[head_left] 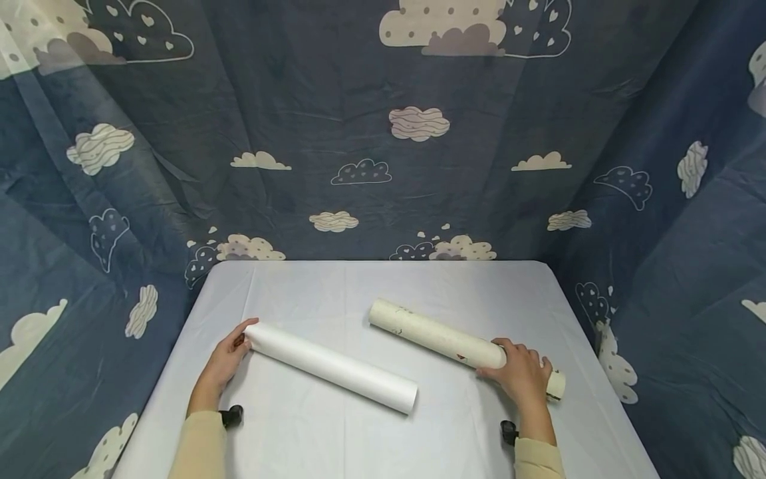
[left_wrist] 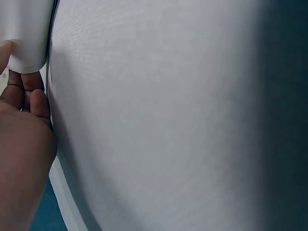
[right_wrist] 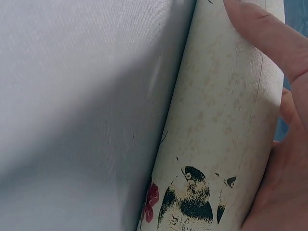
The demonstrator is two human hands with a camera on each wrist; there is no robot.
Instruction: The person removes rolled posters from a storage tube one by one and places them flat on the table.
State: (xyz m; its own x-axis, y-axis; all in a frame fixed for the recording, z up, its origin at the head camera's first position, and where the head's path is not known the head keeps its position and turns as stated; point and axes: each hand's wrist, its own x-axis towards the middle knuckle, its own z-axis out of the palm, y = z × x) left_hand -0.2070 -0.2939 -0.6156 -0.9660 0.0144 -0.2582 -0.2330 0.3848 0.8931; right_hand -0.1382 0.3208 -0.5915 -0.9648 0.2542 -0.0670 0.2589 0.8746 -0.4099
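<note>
A plain white paper roll (head_left: 332,366) lies slantwise on the left half of the table. At its far left end my left hand (head_left: 225,359) holds it, thumb on the outside and fingers at the end rim; the left wrist view shows this end of the white roll (left_wrist: 29,33) too. To the right, a cream wallpaper roll (head_left: 431,332) printed with birds and red flowers lies at a similar slant. My right hand (head_left: 526,372) grips it from above near its right end, hiding part of it. In the right wrist view the thumb lies along the printed surface.
Both rolls rest on a table (head_left: 299,432) with a white cover. Dark blue curtains (head_left: 335,86) with cloud prints hang behind it and along both sides. A small black device (head_left: 232,416) sits on the left wrist and another (head_left: 509,432) on the right.
</note>
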